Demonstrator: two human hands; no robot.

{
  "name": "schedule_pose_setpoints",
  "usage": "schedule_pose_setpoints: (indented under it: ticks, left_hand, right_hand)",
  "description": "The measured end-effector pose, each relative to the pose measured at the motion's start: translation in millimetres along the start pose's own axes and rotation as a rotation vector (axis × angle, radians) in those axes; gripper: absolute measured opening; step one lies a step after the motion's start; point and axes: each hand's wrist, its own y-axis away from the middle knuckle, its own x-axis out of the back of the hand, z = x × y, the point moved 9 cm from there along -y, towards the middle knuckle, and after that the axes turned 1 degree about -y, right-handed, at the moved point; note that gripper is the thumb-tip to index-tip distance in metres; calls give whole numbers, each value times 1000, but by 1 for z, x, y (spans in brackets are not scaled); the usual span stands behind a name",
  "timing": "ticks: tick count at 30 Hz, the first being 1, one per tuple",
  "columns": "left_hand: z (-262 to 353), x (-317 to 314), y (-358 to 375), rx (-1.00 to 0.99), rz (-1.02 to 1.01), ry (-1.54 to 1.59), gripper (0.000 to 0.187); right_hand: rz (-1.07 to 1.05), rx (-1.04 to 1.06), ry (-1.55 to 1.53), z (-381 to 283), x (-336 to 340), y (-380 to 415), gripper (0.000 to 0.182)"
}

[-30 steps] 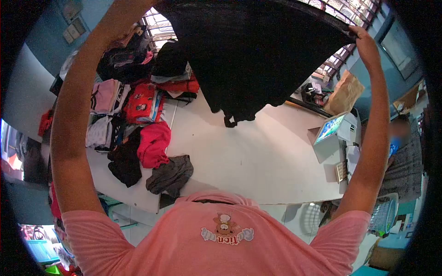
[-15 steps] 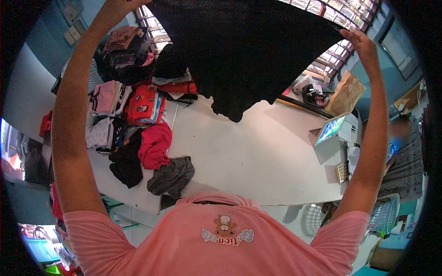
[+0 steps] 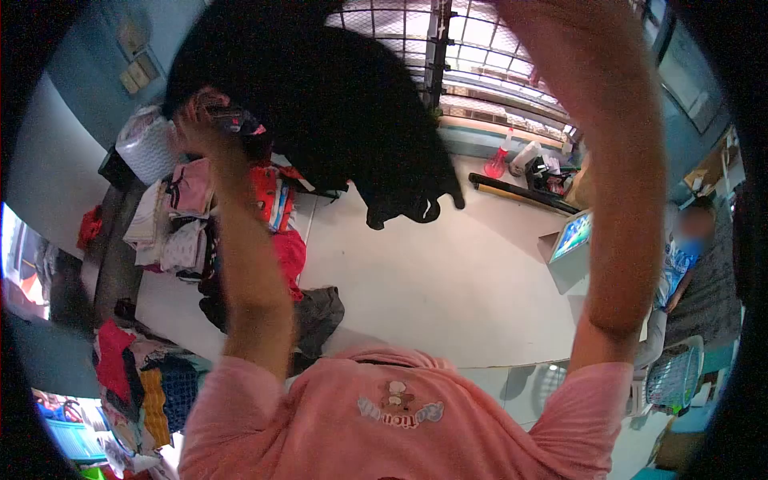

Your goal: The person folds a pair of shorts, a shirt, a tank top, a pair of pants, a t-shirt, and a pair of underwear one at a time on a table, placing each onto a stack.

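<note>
I hold a large black garment (image 3: 328,112) up over the white table (image 3: 448,280). My left hand (image 3: 202,122) grips its left edge, at about the height of the folded clothes stacks (image 3: 180,220). The cloth hangs bunched, and its lowest end dangles just above the tabletop. My right arm (image 3: 616,176) is raised steeply on the right. Its hand is cut off by the top edge of the picture, so whether it grips the garment is hidden.
Loose on the table's left lie a red garment (image 3: 290,254) and a grey garment (image 3: 322,310). A small screen (image 3: 571,234) stands at the right edge. Behind it sits another person (image 3: 680,260). A pink bottle (image 3: 497,164) stands by the window, and a basket (image 3: 674,374) sits on the floor.
My left hand has come down and to the right with the garment's edge. The spread cloth has collapsed into a bunch. My right hand has risen out of view, and the camera has tilted.
</note>
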Motion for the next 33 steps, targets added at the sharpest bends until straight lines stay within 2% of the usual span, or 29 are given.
schedule_pose_setpoints:
  ticks: [1, 3, 4, 6, 7, 8, 9, 10, 11, 13, 15, 17, 18, 19, 21, 22, 23, 26, 27, 29, 30, 31, 32, 33]
  left_hand:
    - [30, -14, 41, 8, -10, 29, 22]
    - [82, -12, 122, 25, -10, 86, 23]
    - [88, -1, 136, 38, -5, 107, 23]
    - [95, 18, 160, 66, 0, 152, 24]
    - [97, 26, 172, 89, 2, 171, 24]
    - [98, 32, 181, 107, 5, 191, 24]
    - [98, 36, 185, 117, 7, 213, 24]
    - [97, 38, 185, 124, 6, 236, 25]
    - [93, 40, 179, 129, 3, 261, 25]
    - [88, 43, 173, 135, -10, 322, 26]
    - [83, 41, 167, 143, -32, 389, 26]
    - [79, 36, 163, 158, -60, 454, 27]
    - [77, 34, 163, 170, -75, 483, 27]
    - [75, 32, 163, 184, -89, 510, 27]
    - [70, 23, 168, 224, -114, 554, 28]
    - [65, 8, 163, 246, -124, 576, 28]
    - [64, 21, 173, 267, -131, 598, 29]
    - [51, 35, 178, 326, -156, 669, 30]
    - [42, 34, 170, 346, -167, 695, 30]
    - [38, 65, 186, 388, -187, 748, 30]
    - [29, 63, 178, 406, -197, 777, 31]
    - [20, 44, 165, 425, -210, 806, 31]
    - [21, -1, 163, 446, -223, 834, 31]
    - [17, -18, 161, 469, -234, 863, 32]
  right_hand:
    - [5, 2, 6, -5, -17, 3, 22]
    - [-247, -676, -196, 43, -101, 32, 29]
    - [-255, -667, -198, 55, -122, 20, 29]
    - [-128, 166, -223, 31, -137, -36, 28]
    - [-56, 575, -237, 9, -138, -27, 29]
    - [-221, 142, -368, 50, -139, -15, 30]
    - [-171, 171, 69, 73, -129, 4, 33]
    - [-347, -257, 101, 115, -128, 29, 35]
    - [-286, -607, -81, 167, -132, 70, 46]
    - [-241, -1064, -381, 197, -142, 136, 62]
    - [-172, -1078, -577, 217, -160, 182, 75]
    - [-85, -1045, -765, 201, -165, 195, 76]
    - [-62, -1029, -869, 207, -174, 206, 66]
    - [-55, -1032, -870, 212, -175, 213, 66]
    - [-61, -1052, -1089, 213, -183, 224, 44]
    - [-43, -1058, -1101, 216, -182, 227, 39]
    - [-43, -1064, -1106, 212, -178, 225, 39]
    - [84, -1132, -884, 224, -152, 229, 37]
    - [208, -1168, -674, 239, -135, 238, 37]
    - [276, -1126, -693, 253, -109, 239, 34]
    - [276, -1130, -602, 250, -94, 238, 32]
    - [277, -1136, -512, 244, -79, 234, 30]
    - [352, -1156, -464, 238, -64, 236, 25]
    - [437, -1193, -440, 241, -53, 242, 23]
